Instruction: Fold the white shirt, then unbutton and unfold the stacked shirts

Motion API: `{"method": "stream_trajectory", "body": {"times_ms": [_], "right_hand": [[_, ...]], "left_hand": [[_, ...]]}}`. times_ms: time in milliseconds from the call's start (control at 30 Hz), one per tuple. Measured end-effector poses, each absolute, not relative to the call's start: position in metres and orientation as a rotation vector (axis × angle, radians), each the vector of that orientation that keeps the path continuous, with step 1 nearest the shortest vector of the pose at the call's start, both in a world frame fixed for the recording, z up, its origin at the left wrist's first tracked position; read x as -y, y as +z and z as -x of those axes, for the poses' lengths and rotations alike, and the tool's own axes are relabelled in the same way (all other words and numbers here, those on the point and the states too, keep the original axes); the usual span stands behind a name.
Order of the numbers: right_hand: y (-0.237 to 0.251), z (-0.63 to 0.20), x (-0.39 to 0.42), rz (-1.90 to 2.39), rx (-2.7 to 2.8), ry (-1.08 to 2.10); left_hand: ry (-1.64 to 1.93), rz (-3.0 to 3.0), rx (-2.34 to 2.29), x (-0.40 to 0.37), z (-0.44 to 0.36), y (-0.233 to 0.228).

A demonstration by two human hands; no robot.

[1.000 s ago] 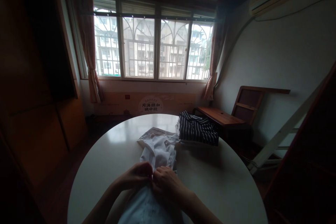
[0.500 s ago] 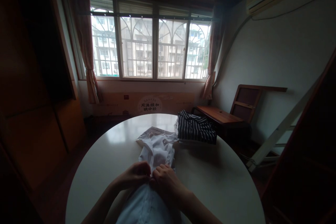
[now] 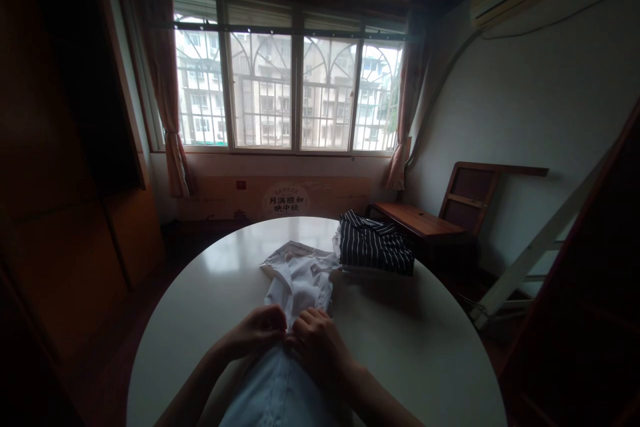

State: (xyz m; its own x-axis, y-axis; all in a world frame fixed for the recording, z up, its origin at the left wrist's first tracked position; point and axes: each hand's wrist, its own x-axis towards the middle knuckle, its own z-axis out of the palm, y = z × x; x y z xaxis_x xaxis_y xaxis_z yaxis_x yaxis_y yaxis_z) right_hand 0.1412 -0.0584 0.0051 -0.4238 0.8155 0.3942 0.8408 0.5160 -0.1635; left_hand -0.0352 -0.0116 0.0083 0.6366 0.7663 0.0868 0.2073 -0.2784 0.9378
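Note:
A white shirt [image 3: 303, 285] lies lengthwise on the round white table [image 3: 415, 347], its collar end toward the window and its lower part running toward me. Both my hands meet at the middle of its front placket. My left hand [image 3: 261, 328] is closed, thumb and fingers pinching the cloth at the placket. Right beside it, my right hand [image 3: 317, 340] has its fingers curled over the same spot. Whatever small part lies between the fingertips is hidden. Folded clothes, with a black-and-white striped garment [image 3: 375, 247] on top, sit beyond my right hand.
A wooden bench [image 3: 420, 219] stands behind the table at the right, with a framed wooden panel [image 3: 467, 197] near the wall. A white ladder [image 3: 530, 267] leans farther right. Under the window is a long printed box [image 3: 220, 197]. Cabinets [image 3: 80, 267] line the left side.
Both hands stay at the same place on the placket, with only a slight shift of the fingers. The shirt and the folded clothes look unmoved.

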Motion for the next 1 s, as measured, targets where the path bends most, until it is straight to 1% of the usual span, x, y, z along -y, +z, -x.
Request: {"method": "stream_trajectory", "body": {"times_ms": [467, 1000], "right_hand": [[-0.0041, -0.1396, 0.0524, 1.359, 2.268, -0.089], [0.0031, -0.1383, 0.0576, 1.378, 2.261, -0.078]], "left_hand": [[0.686, -1.832, -0.8, 0.0098, 0.0363, 0.0077], [0.666, -1.839, -0.783, 0.009, 0.0357, 0.0083]]}}
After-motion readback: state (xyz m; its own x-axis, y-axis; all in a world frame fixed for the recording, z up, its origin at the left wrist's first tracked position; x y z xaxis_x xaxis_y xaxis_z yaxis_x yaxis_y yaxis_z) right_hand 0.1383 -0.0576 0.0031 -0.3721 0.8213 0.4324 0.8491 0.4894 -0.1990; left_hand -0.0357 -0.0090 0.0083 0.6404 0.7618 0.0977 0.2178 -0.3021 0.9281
